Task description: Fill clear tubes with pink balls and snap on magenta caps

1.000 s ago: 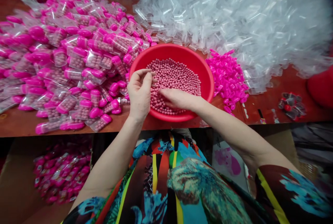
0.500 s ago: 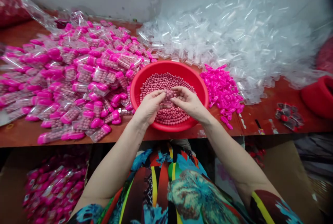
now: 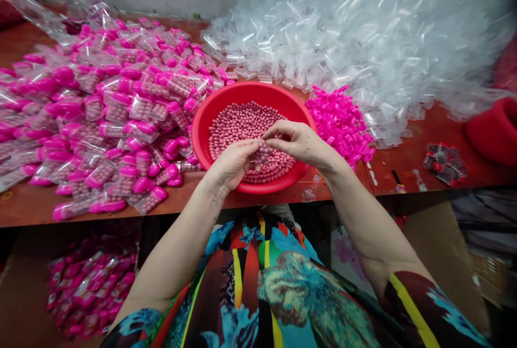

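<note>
Over the red bowl (image 3: pixel 242 92) of small pink beads (image 3: pixel 230 132), my left hand (image 3: pixel 232 165) is closed around a small clear container (image 3: pixel 263 152) filled with the same beads. My right hand (image 3: pixel 301 142) meets it from the other side, thumb and forefinger pinched at the container's upper end. Whether something small sits between those right fingertips cannot be made out. Just right of the bowl lies a heap of bright pink caps (image 3: pixel 339 127).
Filled containers with pink caps (image 3: pixel 117 105) are piled on the table's left. A large heap of clear containers (image 3: pixel 343 41) spreads behind and right. Farther right are a red vessel (image 3: pixel 495 130) and dark, red-trimmed pieces (image 3: pixel 446 165). Below the table, a box holds pink packed items (image 3: pixel 92 289).
My right hand has come up out of the beads to the container in my left hand. Its fingers have since closed to a pinch at the container's upper end. The view has shifted.
</note>
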`<state>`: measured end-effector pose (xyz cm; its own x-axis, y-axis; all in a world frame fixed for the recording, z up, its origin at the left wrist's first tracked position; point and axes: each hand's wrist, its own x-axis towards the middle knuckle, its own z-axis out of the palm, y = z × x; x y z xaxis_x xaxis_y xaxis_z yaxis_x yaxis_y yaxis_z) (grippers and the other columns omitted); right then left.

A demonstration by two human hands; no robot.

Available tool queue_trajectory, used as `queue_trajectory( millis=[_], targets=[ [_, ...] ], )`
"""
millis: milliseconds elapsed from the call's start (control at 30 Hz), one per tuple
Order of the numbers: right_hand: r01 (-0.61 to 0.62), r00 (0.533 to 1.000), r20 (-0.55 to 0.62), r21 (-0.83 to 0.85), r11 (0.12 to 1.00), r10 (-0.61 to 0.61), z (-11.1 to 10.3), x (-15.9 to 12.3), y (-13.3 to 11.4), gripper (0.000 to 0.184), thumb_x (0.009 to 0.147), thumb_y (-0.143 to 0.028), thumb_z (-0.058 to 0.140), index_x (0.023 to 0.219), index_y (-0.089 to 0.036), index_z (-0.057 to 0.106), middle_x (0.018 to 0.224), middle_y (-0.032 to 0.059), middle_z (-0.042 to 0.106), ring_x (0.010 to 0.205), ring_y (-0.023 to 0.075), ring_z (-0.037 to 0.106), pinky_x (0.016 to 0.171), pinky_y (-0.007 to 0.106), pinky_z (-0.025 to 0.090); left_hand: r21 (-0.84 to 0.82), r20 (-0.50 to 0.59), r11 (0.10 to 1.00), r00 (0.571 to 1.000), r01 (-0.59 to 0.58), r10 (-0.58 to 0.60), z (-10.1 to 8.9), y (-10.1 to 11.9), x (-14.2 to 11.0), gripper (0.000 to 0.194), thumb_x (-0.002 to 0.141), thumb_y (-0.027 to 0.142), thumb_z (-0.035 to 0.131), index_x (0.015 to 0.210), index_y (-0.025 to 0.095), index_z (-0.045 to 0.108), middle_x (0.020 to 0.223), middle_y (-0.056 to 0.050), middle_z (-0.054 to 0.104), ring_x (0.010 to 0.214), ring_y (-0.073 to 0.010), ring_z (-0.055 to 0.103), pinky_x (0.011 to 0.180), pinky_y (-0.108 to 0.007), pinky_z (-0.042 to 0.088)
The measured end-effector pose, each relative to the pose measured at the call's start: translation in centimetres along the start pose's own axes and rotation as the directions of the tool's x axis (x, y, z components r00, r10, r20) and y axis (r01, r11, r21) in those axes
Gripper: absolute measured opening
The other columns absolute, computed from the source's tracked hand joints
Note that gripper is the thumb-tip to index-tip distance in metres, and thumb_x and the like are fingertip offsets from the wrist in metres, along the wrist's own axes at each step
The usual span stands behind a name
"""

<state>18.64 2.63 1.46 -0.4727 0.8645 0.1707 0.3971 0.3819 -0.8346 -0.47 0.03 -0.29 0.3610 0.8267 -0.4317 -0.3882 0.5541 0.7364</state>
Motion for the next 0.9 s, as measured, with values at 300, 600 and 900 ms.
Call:
queue_trajectory(
  millis=[300,600,900],
  targets=[
    [0.007,0.994,-0.105,-0.134,0.991,-0.021,0.1,-0.9,1.0,0.02,0.093,-0.022,0.058,0.109,-0.019,0.069,0.107,0.0072,0.07,0.089,0.0174,0.062,0.08,0.033,0.049,0.008,-0.079,1.0,0.997,-0.024,0.025,0.2,0.0,0.4,0.016,0.088,0.013,0.06,0.087,0.011,0.075,0.082,-0.008,0.073,0.065,-0.0133,0.063,0.05,-0.022,0.045],
    [-0.104,0.975,0.199,0.027,0.994,0.097,0.1,-1.5,0.4,0.016,0.091,-0.03,0.063,0.103,-0.019,0.064,0.093,0.0018,0.069,0.083,0.0156,0.062,0.075,0.03,0.05,0.115,-0.069,0.991,0.994,-0.074,0.082,-0.3,-0.5,0.5,0.011,0.083,0.016,0.063,0.08,0.013,0.073,0.072,-0.003,0.066,0.06,-0.0104,0.055,0.05,-0.019,0.037],
    [-0.265,0.964,0.138,0.388,0.883,0.229,1.9,-2.1,1.1,0.015,0.087,-0.031,0.065,0.094,-0.021,0.055,0.077,-0.0046,0.058,0.065,0.0105,0.049,0.058,0.024,0.04,0.219,-0.031,0.965,0.988,-0.141,0.151,-0.5,-0.7,0.7,0.009,0.077,0.02,0.071,0.081,0.013,0.076,0.071,-0.003,0.066,0.061,-0.0112,0.055,0.053,-0.02,0.039]
  ],
)
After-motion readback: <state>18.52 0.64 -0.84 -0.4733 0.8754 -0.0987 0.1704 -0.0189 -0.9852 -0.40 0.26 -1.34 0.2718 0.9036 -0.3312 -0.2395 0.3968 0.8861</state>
